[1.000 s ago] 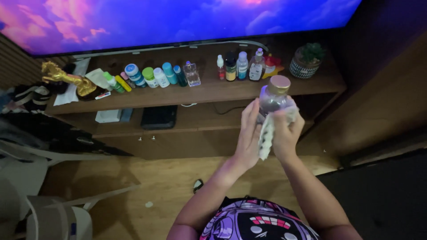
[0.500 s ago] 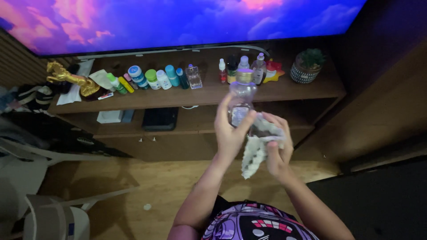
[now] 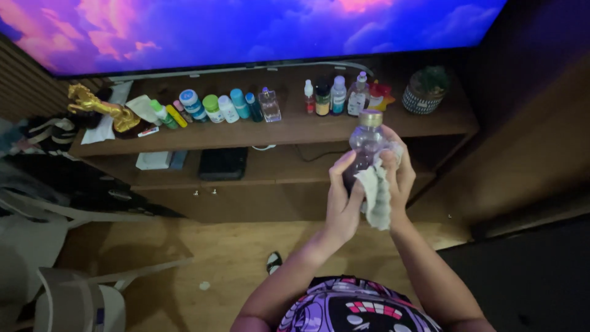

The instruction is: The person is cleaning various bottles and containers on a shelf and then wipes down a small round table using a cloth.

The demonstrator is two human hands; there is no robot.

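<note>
While our left hand (image 3: 342,203) grips the clear gold-capped bottle (image 3: 366,147) upright before the shelf (image 3: 289,130), our right hand (image 3: 396,175) presses a pale cloth (image 3: 376,195) to its side, apparently mid-wipe; next, turn the bottle.

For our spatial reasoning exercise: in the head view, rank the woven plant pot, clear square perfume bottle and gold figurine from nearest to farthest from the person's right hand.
From the right hand:
1. Woven plant pot, shelf's right end.
2. Clear square perfume bottle, mid-shelf.
3. Gold figurine, far left end.
</note>
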